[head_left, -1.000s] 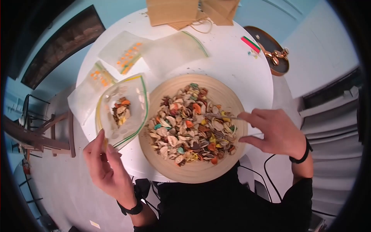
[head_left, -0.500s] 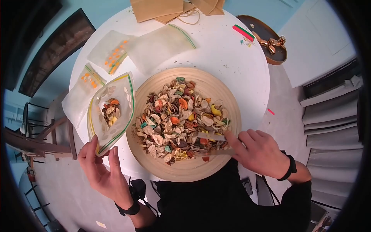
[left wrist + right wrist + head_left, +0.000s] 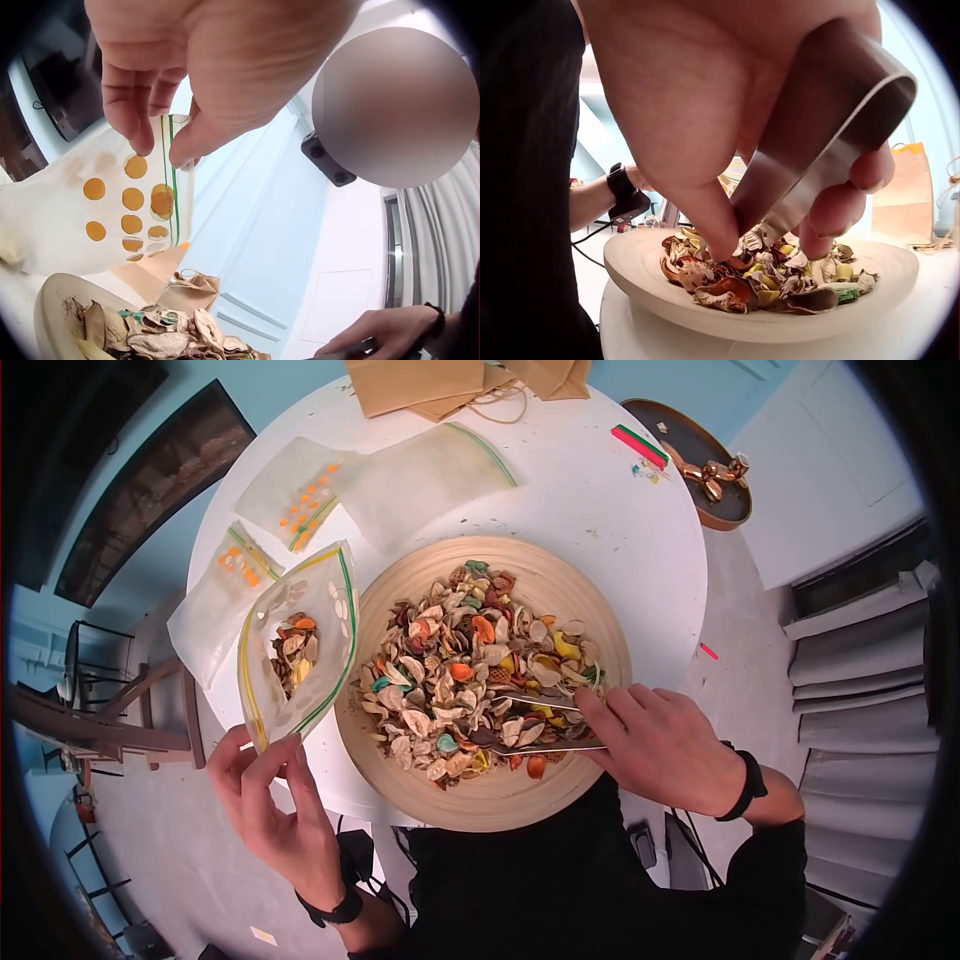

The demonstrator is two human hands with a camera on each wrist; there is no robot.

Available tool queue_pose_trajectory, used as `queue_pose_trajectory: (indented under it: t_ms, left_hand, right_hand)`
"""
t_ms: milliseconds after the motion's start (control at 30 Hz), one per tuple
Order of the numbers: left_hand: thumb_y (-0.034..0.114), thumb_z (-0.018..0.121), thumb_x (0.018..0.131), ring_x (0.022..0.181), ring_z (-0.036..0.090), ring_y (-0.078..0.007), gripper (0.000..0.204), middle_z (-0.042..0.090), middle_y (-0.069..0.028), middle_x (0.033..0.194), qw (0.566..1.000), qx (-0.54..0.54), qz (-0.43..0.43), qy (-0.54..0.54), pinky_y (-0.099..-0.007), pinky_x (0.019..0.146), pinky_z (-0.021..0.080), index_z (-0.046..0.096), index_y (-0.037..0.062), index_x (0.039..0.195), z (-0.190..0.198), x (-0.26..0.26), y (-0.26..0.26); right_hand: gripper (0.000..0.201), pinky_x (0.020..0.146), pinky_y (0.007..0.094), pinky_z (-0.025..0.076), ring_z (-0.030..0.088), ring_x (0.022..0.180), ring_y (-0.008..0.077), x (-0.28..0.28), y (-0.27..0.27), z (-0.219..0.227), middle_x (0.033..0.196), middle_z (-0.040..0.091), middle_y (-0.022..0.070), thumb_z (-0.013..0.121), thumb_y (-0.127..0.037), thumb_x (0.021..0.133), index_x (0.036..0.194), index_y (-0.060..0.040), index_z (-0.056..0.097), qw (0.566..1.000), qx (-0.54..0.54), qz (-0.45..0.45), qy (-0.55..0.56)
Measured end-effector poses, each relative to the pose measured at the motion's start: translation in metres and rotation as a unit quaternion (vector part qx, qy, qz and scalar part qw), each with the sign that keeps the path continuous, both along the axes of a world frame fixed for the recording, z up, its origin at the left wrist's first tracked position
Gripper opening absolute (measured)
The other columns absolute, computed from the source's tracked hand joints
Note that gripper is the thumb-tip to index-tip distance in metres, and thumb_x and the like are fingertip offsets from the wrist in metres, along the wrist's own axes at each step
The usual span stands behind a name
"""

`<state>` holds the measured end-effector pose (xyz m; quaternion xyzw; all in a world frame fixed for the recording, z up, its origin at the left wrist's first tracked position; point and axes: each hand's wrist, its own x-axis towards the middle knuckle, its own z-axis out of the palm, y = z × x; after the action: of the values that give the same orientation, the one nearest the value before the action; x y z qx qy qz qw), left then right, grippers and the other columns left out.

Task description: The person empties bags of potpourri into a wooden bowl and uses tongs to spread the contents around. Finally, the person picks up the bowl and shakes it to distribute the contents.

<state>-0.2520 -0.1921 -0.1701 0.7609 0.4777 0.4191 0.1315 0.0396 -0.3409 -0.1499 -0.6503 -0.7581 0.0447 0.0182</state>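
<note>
My left hand [image 3: 275, 815] pinches the lower edge of a clear zip bag [image 3: 322, 595], whose mouth gapes toward the bowl. Some dried potpourri [image 3: 296, 655] lies inside the bag. In the left wrist view, thumb and fingertips meet at the bag's green zip strip [image 3: 174, 180]. My right hand [image 3: 665, 750] grips metal tongs [image 3: 802, 112], thumb on one arm and fingers on the other. Their two arms are spread apart, with the tips among the potpourri pile [image 3: 440, 700] at the right side of a round wooden bowl [image 3: 480, 815].
Flat zip bags with orange dots [image 3: 290, 490] lie left of and behind the bowl on the round white table [image 3: 600, 510]. Brown paper bags [image 3: 415, 385] stand at the far edge. Red and green strips [image 3: 640, 448] lie at the back right, near a dark tray [image 3: 715, 505] with a copper-coloured balloon-dog figure.
My right hand has moved left and toward my body, and the tongs have shifted to the near right of the pile. The left hand still holds the bag beside the bowl.
</note>
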Motion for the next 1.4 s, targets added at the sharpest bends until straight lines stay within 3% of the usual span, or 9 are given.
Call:
queue_pose_trajectory:
  t_ms: [167,267,467,567,1067,1133,1267,1333,1400]
  left_hand:
    - [-0.001,0.066,0.095,0.101,0.059,-0.0183,0.01,0.052,-0.0127,0.141,1.0,-0.009,-0.014,0.007,-0.0329,0.09,0.051,0.071,0.0008,0.103,0.008,0.002,0.001]
    - [-0.011,0.069,0.084,0.082,0.057,-0.0172,0.023,0.056,-0.0156,0.141,0.999,0.033,-0.019,0.013,-0.0278,0.072,0.052,0.073,0.0032,0.101,0.006,0.004,0.003]
    - [-0.011,0.069,0.083,0.083,0.055,-0.0174,0.022,0.055,-0.0153,0.142,0.999,0.03,-0.03,-0.016,-0.0289,0.074,0.05,0.073,0.0024,0.1,0.0,0.0,0.004]
    - [-0.011,0.069,0.083,0.083,0.054,-0.0175,0.021,0.056,-0.0153,0.141,0.999,0.021,-0.021,-0.013,-0.0296,0.076,0.049,0.072,0.0022,0.099,0.001,-0.001,0.003]
    - [-0.01,0.069,0.081,0.082,0.055,-0.0186,0.019,0.058,-0.017,0.137,0.999,0.036,-0.015,-0.015,-0.0303,0.076,0.048,0.071,0.0029,0.095,-0.003,-0.003,0.003]
    - [-0.002,0.064,0.095,0.099,0.056,-0.0182,0.007,0.051,-0.0154,0.144,1.0,-0.011,-0.026,-0.004,-0.0336,0.092,0.051,0.068,0.0022,0.099,-0.003,-0.007,0.0]
    - [-0.001,0.064,0.095,0.098,0.056,-0.018,0.007,0.052,-0.0153,0.143,1.0,-0.008,-0.026,-0.001,-0.033,0.091,0.051,0.068,0.0021,0.1,-0.003,-0.007,0.001]
    - [-0.01,0.071,0.08,0.079,0.054,-0.0179,0.02,0.059,-0.0171,0.135,0.999,0.034,-0.018,-0.013,-0.0311,0.076,0.049,0.072,0.0037,0.095,-0.004,-0.002,0.004]
    - [-0.011,0.071,0.079,0.079,0.054,-0.0178,0.021,0.059,-0.0174,0.135,0.999,0.028,-0.016,-0.021,-0.0309,0.076,0.049,0.072,0.0036,0.095,-0.003,-0.002,0.004]
  right_hand:
    - [0.047,0.063,0.0331,0.05,0.06,0.076,0.0212,0.001,0.0,0.003,0.088,0.056,0.0064,0.07,-0.028,0.09,0.122,0.0034,0.055,1.0,-0.021,0.008,0.0]
    - [0.047,0.063,0.0333,0.05,0.061,0.075,0.0211,0.002,0.0,0.008,0.087,0.056,0.0062,0.071,-0.027,0.09,0.122,0.0032,0.055,0.999,-0.033,-0.001,-0.012]
    - [0.049,0.06,0.0345,0.049,0.06,0.069,0.0213,0.0,0.0,-0.001,0.082,0.056,0.0046,0.079,-0.028,0.083,0.12,-0.0026,0.059,1.0,0.005,-0.023,0.007]
    - [0.043,0.062,0.034,0.05,0.061,0.075,0.0205,0.002,0.002,0.008,0.088,0.057,0.0062,0.071,-0.026,0.09,0.12,0.0021,0.056,0.999,-0.035,-0.006,-0.003]
    - [0.036,0.053,0.0353,0.048,0.062,0.064,0.0206,0.016,0.007,0.009,0.075,0.058,0.0027,0.074,-0.025,0.088,0.114,-0.0041,0.061,0.999,-0.013,-0.011,0.03]
    - [0.035,0.053,0.0353,0.048,0.062,0.064,0.0206,0.018,0.009,0.016,0.074,0.058,0.0022,0.075,-0.025,0.087,0.114,-0.0053,0.062,1.0,-0.009,-0.018,0.024]
    - [0.032,0.052,0.0361,0.047,0.062,0.063,0.0219,0.026,0.015,0.032,0.071,0.057,0.0024,0.076,-0.026,0.087,0.111,-0.0081,0.065,0.998,0.028,-0.043,0.019]
    - [0.032,0.052,0.0366,0.046,0.062,0.063,0.0228,0.032,0.021,0.039,0.071,0.058,0.0029,0.076,-0.027,0.087,0.11,-0.0085,0.065,0.998,0.026,-0.051,0.018]
    - [0.031,0.052,0.0371,0.046,0.062,0.063,0.0237,0.034,0.025,0.042,0.07,0.058,0.0035,0.076,-0.027,0.087,0.109,-0.0089,0.065,0.998,0.022,-0.058,0.019]
